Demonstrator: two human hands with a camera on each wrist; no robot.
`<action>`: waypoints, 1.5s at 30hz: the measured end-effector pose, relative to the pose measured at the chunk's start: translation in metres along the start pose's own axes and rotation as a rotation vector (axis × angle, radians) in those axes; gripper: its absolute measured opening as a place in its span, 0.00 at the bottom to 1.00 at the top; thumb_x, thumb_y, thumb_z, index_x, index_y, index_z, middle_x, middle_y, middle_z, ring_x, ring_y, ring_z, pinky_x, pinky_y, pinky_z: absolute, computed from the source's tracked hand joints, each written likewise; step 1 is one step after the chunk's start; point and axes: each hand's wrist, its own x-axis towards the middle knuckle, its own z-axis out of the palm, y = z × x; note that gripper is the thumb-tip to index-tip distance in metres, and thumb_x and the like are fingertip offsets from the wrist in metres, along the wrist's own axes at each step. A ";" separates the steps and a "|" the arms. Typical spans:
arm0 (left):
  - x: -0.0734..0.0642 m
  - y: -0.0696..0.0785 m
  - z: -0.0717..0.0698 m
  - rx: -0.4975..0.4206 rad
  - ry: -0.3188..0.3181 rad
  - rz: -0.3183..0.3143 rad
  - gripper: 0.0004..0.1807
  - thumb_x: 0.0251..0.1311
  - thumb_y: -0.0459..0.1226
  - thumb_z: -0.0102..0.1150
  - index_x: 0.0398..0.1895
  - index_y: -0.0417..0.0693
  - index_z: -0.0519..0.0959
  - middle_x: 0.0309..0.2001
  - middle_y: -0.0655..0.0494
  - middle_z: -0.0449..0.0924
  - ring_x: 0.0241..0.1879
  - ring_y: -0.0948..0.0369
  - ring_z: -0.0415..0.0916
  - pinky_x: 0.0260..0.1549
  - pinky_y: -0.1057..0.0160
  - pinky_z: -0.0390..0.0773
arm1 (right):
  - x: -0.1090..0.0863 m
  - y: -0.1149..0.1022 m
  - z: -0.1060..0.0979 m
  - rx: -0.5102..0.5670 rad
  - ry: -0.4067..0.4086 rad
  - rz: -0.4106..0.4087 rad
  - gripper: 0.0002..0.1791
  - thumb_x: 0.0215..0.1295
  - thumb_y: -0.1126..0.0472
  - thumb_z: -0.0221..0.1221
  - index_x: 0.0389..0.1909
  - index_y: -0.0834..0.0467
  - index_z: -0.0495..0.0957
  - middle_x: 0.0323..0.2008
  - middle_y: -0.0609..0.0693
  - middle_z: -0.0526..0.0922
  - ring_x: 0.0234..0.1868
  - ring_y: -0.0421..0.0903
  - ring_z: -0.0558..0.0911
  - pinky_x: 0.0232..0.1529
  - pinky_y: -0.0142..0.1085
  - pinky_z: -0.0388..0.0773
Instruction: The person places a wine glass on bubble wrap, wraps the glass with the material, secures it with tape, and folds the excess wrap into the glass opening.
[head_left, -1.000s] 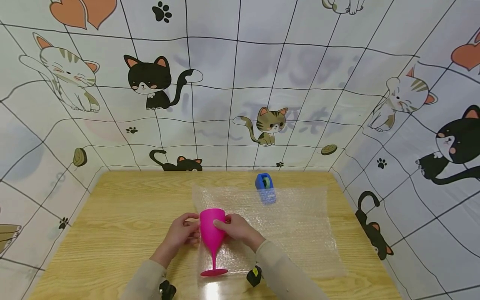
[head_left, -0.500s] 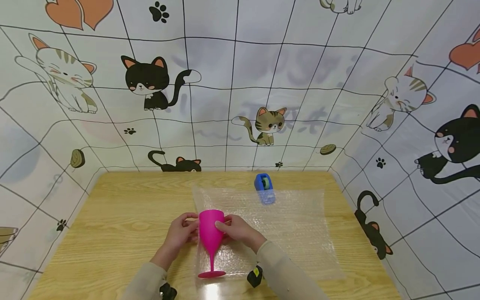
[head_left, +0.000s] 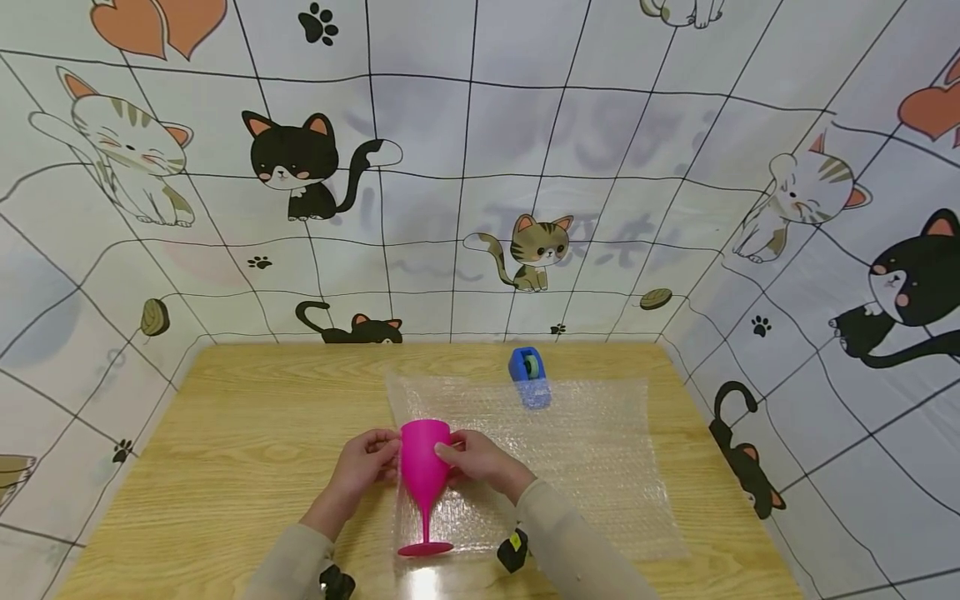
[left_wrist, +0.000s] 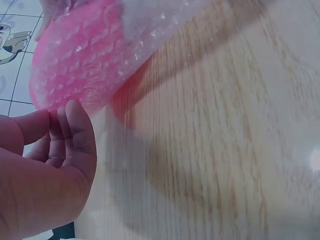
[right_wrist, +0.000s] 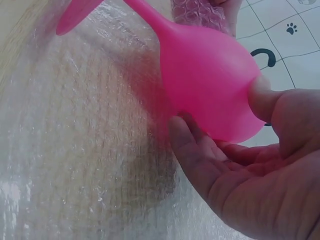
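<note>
A bright pink wine goblet (head_left: 424, 467) is held over the left part of a clear bubble wrap sheet (head_left: 592, 467). My right hand (head_left: 483, 460) grips its bowl from the right, thumb on the near side and fingers behind, as the right wrist view shows. At the left edge of the sheet, my left hand (head_left: 363, 467) pinches the bubble wrap (left_wrist: 90, 55) between thumb and fingers. There the wrap is raised against the goblet's left side, and pink shows through it. The goblet's foot (head_left: 425, 549) points toward me.
A blue tape dispenser (head_left: 529, 375) stands at the back, its near part under the far edge of the wrap. All this lies on a wooden table (head_left: 285, 400). Cat-print cloth walls (head_left: 420, 208) rise behind and beside it.
Both hands keep their holds. The goblet and right hand have shifted only slightly, to the right over the last half second. The view itself has moved a little.
</note>
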 end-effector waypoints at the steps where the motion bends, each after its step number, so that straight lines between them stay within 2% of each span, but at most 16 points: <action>1: 0.000 0.000 0.000 -0.002 -0.001 0.000 0.12 0.66 0.32 0.56 0.48 0.33 0.77 0.30 0.54 0.78 0.28 0.63 0.77 0.30 0.61 0.84 | 0.000 0.001 0.000 0.000 -0.003 -0.006 0.30 0.69 0.49 0.58 0.61 0.68 0.68 0.42 0.57 0.81 0.36 0.52 0.85 0.42 0.44 0.84; 5: 0.001 0.000 0.001 0.000 -0.015 0.004 0.12 0.65 0.32 0.58 0.48 0.33 0.77 0.29 0.54 0.77 0.27 0.63 0.76 0.29 0.61 0.83 | 0.001 0.002 -0.002 0.003 -0.010 -0.018 0.28 0.69 0.50 0.57 0.59 0.68 0.70 0.38 0.55 0.81 0.34 0.50 0.84 0.41 0.43 0.84; 8: 0.001 0.001 0.001 0.018 -0.035 -0.006 0.15 0.65 0.33 0.58 0.50 0.33 0.73 0.32 0.52 0.76 0.27 0.63 0.76 0.29 0.61 0.83 | 0.000 0.002 -0.004 -0.002 -0.004 -0.013 0.29 0.69 0.50 0.58 0.59 0.69 0.70 0.40 0.56 0.81 0.35 0.49 0.84 0.42 0.42 0.84; 17: 0.002 0.000 -0.003 0.059 -0.126 -0.079 0.26 0.68 0.40 0.56 0.62 0.32 0.67 0.52 0.38 0.77 0.37 0.59 0.82 0.35 0.55 0.86 | -0.002 0.002 -0.008 -0.004 0.017 0.021 0.28 0.68 0.51 0.59 0.60 0.67 0.68 0.45 0.57 0.80 0.39 0.48 0.84 0.46 0.43 0.84; 22: 0.001 0.003 -0.003 0.105 -0.176 -0.062 0.28 0.68 0.44 0.55 0.64 0.35 0.66 0.49 0.40 0.80 0.39 0.56 0.82 0.35 0.55 0.86 | -0.002 0.002 -0.009 0.025 0.007 0.009 0.28 0.69 0.54 0.58 0.61 0.69 0.69 0.45 0.58 0.81 0.40 0.51 0.85 0.47 0.45 0.84; 27: -0.001 0.005 -0.002 0.128 -0.211 -0.034 0.28 0.68 0.46 0.56 0.62 0.39 0.64 0.45 0.42 0.82 0.39 0.54 0.84 0.33 0.56 0.86 | 0.000 0.003 -0.010 -0.009 0.037 0.014 0.24 0.68 0.56 0.59 0.58 0.67 0.71 0.43 0.56 0.82 0.39 0.49 0.84 0.48 0.43 0.83; 31: -0.002 0.008 -0.001 0.133 -0.194 -0.036 0.27 0.67 0.46 0.58 0.61 0.40 0.63 0.44 0.42 0.82 0.36 0.54 0.85 0.33 0.54 0.86 | 0.002 0.003 -0.011 0.005 0.064 0.032 0.21 0.67 0.57 0.60 0.55 0.65 0.70 0.41 0.56 0.81 0.37 0.48 0.84 0.46 0.42 0.84; 36: -0.003 0.012 0.000 0.175 -0.172 -0.036 0.30 0.65 0.48 0.60 0.61 0.40 0.63 0.47 0.39 0.82 0.34 0.54 0.84 0.34 0.52 0.85 | 0.001 0.000 -0.011 0.050 0.068 0.038 0.21 0.67 0.60 0.60 0.55 0.68 0.73 0.40 0.57 0.83 0.37 0.51 0.86 0.44 0.43 0.85; 42: -0.004 0.012 0.003 0.185 -0.152 -0.031 0.32 0.64 0.47 0.60 0.62 0.36 0.61 0.54 0.32 0.76 0.36 0.52 0.85 0.35 0.51 0.86 | -0.001 -0.003 -0.012 0.063 0.074 0.020 0.21 0.66 0.62 0.60 0.55 0.69 0.74 0.40 0.58 0.85 0.37 0.54 0.87 0.42 0.44 0.85; 45: -0.005 0.014 0.005 0.224 -0.144 -0.016 0.33 0.65 0.48 0.59 0.63 0.36 0.60 0.56 0.30 0.74 0.38 0.52 0.83 0.36 0.51 0.85 | -0.001 -0.004 -0.012 0.055 0.087 0.028 0.20 0.65 0.62 0.62 0.54 0.69 0.74 0.40 0.58 0.84 0.36 0.55 0.88 0.42 0.45 0.85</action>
